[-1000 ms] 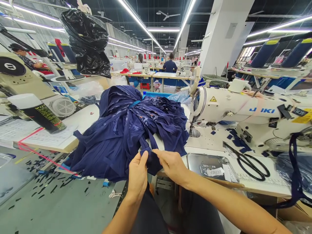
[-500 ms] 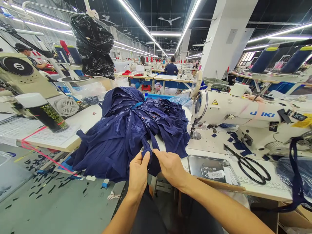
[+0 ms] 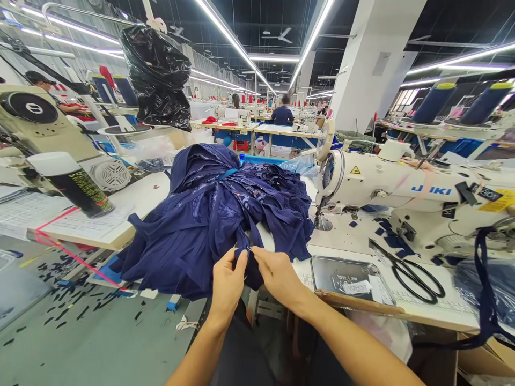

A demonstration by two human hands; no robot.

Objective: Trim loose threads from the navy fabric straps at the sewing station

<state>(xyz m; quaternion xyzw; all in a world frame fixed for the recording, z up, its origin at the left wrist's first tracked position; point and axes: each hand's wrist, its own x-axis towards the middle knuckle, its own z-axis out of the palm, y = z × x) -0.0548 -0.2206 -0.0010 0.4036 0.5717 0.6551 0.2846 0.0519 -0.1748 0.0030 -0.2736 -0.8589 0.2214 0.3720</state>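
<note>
A large heap of navy garments [image 3: 189, 214] with lace parts lies on the sewing table in front of me, gathered by a blue tie [image 3: 228, 173]. At the heap's near edge, my left hand [image 3: 228, 281] is closed in a pinch on a navy fabric strap [image 3: 242, 238]. Close beside it, my right hand [image 3: 279, 276] is also closed, thumb against forefinger. A thin, pale bit shows at its fingertips, too small to name. Both hands are in front of the table edge, just left of the metal tray [image 3: 322, 265].
A white sewing machine [image 3: 386, 177] stands at the right, with black scissors [image 3: 418, 276] and navy fabric scraps [image 3: 396, 238] near it. To the left are a spray can [image 3: 76, 185] and a pink ribbon [image 3: 76, 254]. A black plastic bag [image 3: 156, 75] hangs above. People sit farther back.
The hands stay at nearly the same place on the strap. My right fingertips have drawn very slightly apart from the left ones, and a thin pale bit shows between them.
</note>
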